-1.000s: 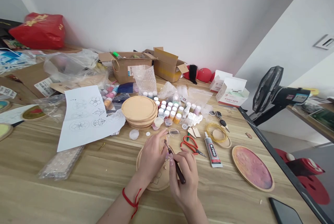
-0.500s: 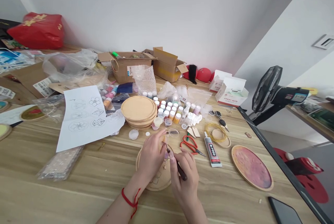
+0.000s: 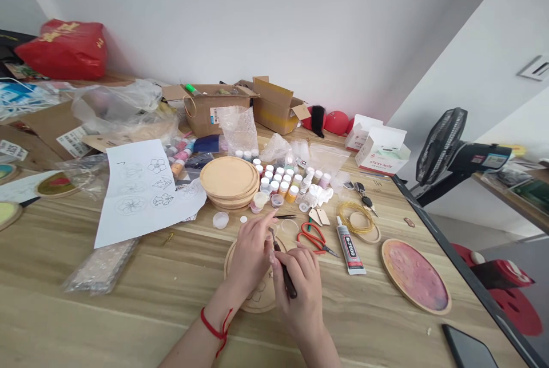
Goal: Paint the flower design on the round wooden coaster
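Observation:
My right hand (image 3: pixel 304 285) is closed around a slim tool with a dark handle (image 3: pixel 289 281) and a thin metal tip. That tip points at the fingertips of my left hand (image 3: pixel 251 250), which are pinched together; whatever they hold is too small and hidden to name. Both hands are over a round wooden plate (image 3: pixel 262 303) with flower outlines drawn on it, and they cover much of it. Just beyond the fingers lie dark tweezers (image 3: pixel 285 217) and a clear ring (image 3: pixel 289 226). Red-handled pliers (image 3: pixel 315 236) rest to the right.
Behind the hands stand stacked wooden plates (image 3: pixel 227 178) and several paint jars (image 3: pixel 283 179). A glue tube (image 3: pixel 351 249), golden wire (image 3: pixel 355 216) and a pink painted plate (image 3: pixel 416 276) lie rightward. Drawing sheets (image 3: pixel 132 190) are left; a phone (image 3: pixel 467 348) sits at front right.
My right hand has shifted slightly left, bringing the tool closer to my left fingertips, and its handle stands a little steeper. The left hand has barely moved.

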A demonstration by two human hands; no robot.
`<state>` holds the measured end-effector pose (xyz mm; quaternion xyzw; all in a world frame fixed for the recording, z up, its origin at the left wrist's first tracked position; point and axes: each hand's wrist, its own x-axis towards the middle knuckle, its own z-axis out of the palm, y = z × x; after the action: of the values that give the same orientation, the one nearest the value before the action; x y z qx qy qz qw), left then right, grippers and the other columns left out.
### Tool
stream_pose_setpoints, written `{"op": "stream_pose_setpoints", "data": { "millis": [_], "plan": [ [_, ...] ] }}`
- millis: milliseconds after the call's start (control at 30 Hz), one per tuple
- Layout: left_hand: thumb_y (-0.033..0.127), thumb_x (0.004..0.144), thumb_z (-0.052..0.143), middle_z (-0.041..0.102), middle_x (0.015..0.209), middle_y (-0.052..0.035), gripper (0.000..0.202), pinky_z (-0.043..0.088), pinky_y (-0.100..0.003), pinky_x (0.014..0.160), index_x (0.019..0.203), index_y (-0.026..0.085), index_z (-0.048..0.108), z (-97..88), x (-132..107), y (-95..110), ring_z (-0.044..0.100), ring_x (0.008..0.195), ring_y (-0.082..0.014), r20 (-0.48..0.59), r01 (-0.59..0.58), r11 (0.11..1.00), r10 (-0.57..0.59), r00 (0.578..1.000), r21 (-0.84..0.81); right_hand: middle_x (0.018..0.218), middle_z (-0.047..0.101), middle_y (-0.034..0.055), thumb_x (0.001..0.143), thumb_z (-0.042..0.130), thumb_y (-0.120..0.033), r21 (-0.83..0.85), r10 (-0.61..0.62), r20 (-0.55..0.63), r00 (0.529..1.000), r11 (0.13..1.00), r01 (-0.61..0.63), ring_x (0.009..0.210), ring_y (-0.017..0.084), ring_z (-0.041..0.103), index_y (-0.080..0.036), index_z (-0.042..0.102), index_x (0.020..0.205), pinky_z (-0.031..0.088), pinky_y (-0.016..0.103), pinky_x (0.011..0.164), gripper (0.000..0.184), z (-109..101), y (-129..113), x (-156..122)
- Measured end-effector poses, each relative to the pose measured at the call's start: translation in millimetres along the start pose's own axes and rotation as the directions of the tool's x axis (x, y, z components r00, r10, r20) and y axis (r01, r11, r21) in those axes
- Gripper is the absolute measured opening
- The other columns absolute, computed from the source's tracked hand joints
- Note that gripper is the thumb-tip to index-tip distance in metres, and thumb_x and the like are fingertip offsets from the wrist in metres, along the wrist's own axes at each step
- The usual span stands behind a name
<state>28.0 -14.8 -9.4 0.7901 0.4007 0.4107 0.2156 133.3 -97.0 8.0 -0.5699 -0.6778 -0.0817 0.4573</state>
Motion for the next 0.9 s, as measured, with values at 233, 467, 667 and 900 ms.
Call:
{"op": "stream_pose_setpoints", "data": {
  "millis": [233, 467, 667, 900],
  "plan": [
    [0.013, 0.088, 0.044, 0.069, 0.122, -0.0081, 0.054, 0.046, -0.045, 0.1, 0.142, 0.021, 0.044, 1.6, 0.8, -1.7, 0.06, 0.115, -0.0254, 0.02, -0.004, 1.0, 0.004, 1.0, 0.013, 0.084, 0.07, 0.0027, 0.097, 0.053, -0.017, 0.021, 0.049, -0.06, 0.997, 0.999, -0.048, 0.076, 0.017, 0.064, -0.022, 0.061, 0.102, 0.049, 0.039, 0.087, 0.011, 2.4, 5.4, -2.5],
    [0.009, 0.087, 0.046, 0.069, 0.124, -0.0061, 0.055, 0.038, -0.053, 0.109, 0.139, 0.024, 0.044, 0.5, 0.9, -0.6, 0.059, 0.119, -0.0258, 0.034, -0.006, 1.0, 0.006, 0.999, 0.003, 0.061, 0.065, -0.0003, 0.096, 0.056, -0.037, 0.275, 0.458, -0.078, 0.885, 0.864, -0.423, 0.055, 0.014, 0.06, -0.02, 0.062, 0.075, 0.049, 0.026, 0.058, 0.028, 3.7, 4.8, -5.6],
    [0.007, 0.085, 0.05, 0.069, 0.122, -0.0043, 0.055, 0.045, -0.047, 0.104, 0.137, 0.026, 0.045, 2.2, -0.1, 1.0, 0.06, 0.119, -0.0238, 0.001, -0.055, 0.998, 0.055, 0.998, -0.013, 0.047, 0.059, -0.0015, 0.091, 0.057, -0.054, 0.533, 0.766, 0.022, 0.642, 0.534, -0.656, 0.05, 0.016, 0.06, -0.017, 0.066, 0.072, 0.049, 0.026, 0.056, 0.043, 1.4, 3.3, 7.1],
    [0.012, 0.089, 0.052, 0.068, 0.124, -0.0056, 0.052, 0.047, -0.044, 0.102, 0.138, 0.026, 0.043, 1.9, 0.9, 0.1, 0.061, 0.118, -0.0228, -0.004, -0.013, 0.999, 0.012, 1.0, -0.047, 0.057, 0.064, 0.0021, 0.089, 0.058, -0.057, 0.588, 0.805, 0.048, 0.592, 0.456, -0.668, 0.066, 0.021, 0.067, -0.017, 0.065, 0.067, 0.053, 0.031, 0.069, 0.046, -0.3, 10.9, 9.3]
  ]
}}
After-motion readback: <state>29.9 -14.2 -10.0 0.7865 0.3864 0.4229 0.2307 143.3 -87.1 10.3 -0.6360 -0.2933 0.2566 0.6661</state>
